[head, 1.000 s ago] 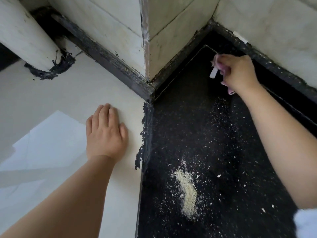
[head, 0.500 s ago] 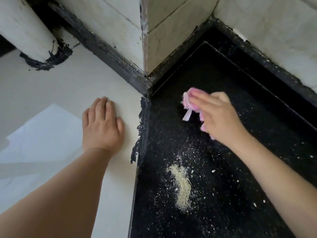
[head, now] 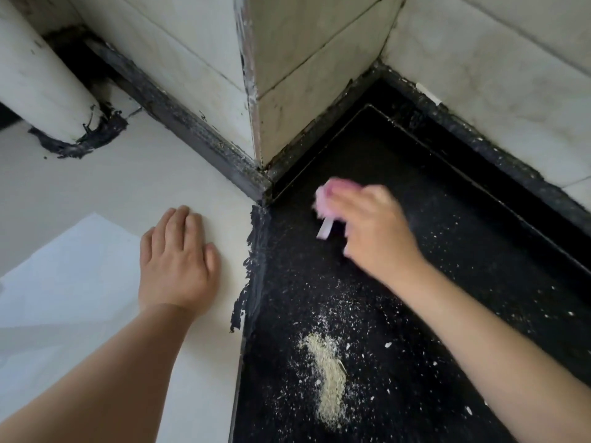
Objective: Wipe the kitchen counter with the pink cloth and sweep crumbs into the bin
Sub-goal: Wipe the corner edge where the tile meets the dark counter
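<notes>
Up near the back corner of the dark counter (head: 447, 251), the pink cloth (head: 329, 199) was bunched into a small wad under the right hand (head: 374, 231), fingers curled over it and clamped on it. Only a pale pink lump poked out past the fingertips, with a little white tag (head: 324, 230) dangling underneath. The whole thing was motion-blurred, so I couldn't tell how it was folded or whether it was damp. Balling it up like that made sense to me: a tight wad gives you a firm edge for pushing grit along instead of just smearing it.

Closer to the person sat the crumbs (head: 329, 375), a tan elongated heap with white specks scattered all around it on the black stone. My guess was that the cloth was working from the wall side toward that heap, so everything ended up in one pile before going in the bin. No bin was in view, so that part clearly wasn't done yet.

Off to the side, the left hand (head: 177, 263) lay flat on the white surface (head: 96, 193), fingers straight and together, holding nothing. Looked like it was just bracing the body while the other arm reached.

Behind all that were the tiled walls (head: 319, 75) with grubby black sealant along the base, and a white pipe (head: 38, 84) coming down at far left.
</notes>
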Action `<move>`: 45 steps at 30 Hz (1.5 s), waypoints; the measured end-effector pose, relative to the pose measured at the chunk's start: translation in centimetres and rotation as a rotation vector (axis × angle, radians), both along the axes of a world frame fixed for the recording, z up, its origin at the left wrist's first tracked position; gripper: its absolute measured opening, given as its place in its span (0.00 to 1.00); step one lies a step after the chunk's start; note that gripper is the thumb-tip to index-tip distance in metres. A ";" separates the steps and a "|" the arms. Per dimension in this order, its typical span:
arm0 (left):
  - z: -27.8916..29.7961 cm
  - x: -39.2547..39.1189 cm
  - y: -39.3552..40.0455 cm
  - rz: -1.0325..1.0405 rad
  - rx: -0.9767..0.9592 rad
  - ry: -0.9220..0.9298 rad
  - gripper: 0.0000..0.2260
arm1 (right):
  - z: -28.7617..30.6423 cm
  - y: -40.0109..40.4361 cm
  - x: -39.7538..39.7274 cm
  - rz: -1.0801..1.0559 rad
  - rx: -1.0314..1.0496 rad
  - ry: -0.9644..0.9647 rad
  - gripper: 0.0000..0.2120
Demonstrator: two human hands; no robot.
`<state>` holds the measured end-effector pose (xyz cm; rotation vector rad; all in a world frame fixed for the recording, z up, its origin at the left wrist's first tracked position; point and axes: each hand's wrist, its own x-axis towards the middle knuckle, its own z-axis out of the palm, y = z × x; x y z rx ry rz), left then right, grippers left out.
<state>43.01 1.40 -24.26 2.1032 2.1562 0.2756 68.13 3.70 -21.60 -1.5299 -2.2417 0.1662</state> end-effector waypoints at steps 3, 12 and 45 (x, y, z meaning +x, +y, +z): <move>0.0 0.0 -0.1 0.003 -0.002 -0.005 0.25 | 0.6 4.9 5.0 -0.357 0.024 -0.129 0.24; -0.1 -0.1 0.0 -0.003 -0.004 0.007 0.24 | 0.3 7.3 8.2 -0.572 -0.319 -0.189 0.12; -0.1 -0.1 0.1 0.003 -0.003 0.009 0.25 | 2.8 8.0 4.3 -0.381 -0.392 0.194 0.20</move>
